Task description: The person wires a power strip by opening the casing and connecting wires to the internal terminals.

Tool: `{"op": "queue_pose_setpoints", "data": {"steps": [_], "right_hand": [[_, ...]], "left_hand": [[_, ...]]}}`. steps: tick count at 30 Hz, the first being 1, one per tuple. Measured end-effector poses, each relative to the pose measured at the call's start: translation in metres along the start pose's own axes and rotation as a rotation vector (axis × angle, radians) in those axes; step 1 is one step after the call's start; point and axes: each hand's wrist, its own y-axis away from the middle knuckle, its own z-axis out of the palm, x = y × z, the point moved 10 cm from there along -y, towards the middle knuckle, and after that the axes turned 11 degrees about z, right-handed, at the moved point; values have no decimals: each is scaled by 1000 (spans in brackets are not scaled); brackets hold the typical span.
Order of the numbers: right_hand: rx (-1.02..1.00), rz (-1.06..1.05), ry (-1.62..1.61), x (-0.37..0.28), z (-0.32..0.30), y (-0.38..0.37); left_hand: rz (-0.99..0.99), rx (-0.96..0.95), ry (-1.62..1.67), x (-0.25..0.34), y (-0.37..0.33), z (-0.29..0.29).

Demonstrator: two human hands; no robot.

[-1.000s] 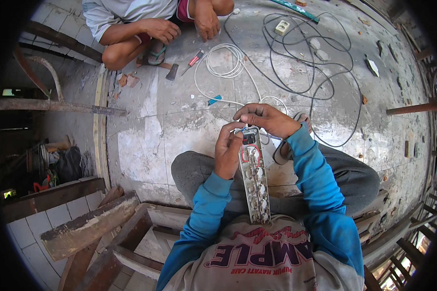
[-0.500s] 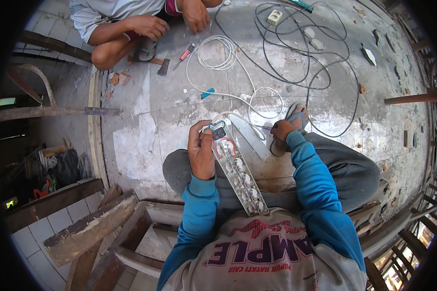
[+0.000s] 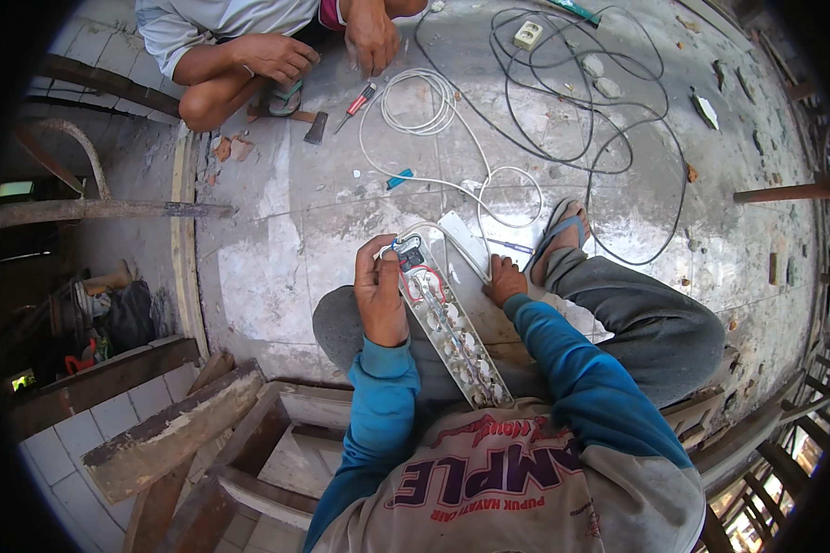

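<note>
My left hand (image 3: 381, 293) grips the upper end of an opened power strip (image 3: 454, 318), thumb over its edge. The strip slants from my lap, its inside facing up, with metal contacts, a black switch and a red wire loop showing. A white cable (image 3: 447, 230) enters its top end beside my fingertips. My right hand (image 3: 505, 281) is closed on the edge of the strip's flat white cover (image 3: 465, 238), its fingertips partly hidden. Just beyond that hand, a thin screwdriver (image 3: 510, 246) lies on the floor near my sandalled foot (image 3: 563, 235).
A coil of white cable (image 3: 420, 101), a red-handled screwdriver (image 3: 355, 108), a teal piece (image 3: 399, 179) and a hatchet (image 3: 315, 128) lie ahead. Black cable (image 3: 581, 111) loops near a white socket (image 3: 527, 35). Another person's hands (image 3: 281, 57) rest at the far left. Wooden frames (image 3: 249, 433) stand at my left.
My right hand has let go of the thin screwdriver, now lying on the floor, and moved nearer and left onto the white cover. My left hand still holds the power strip.
</note>
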Motion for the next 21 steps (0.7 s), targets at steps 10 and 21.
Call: {"op": "queue_pose_setpoints", "data": {"steps": [10, 21], "right_hand": [[-677, 27, -421, 6, -4, 20], [-859, -129, -665, 11, -172, 132]], "left_hand": [[0, 87, 80, 0, -2, -13], [43, 93, 160, 1, -5, -20]]}}
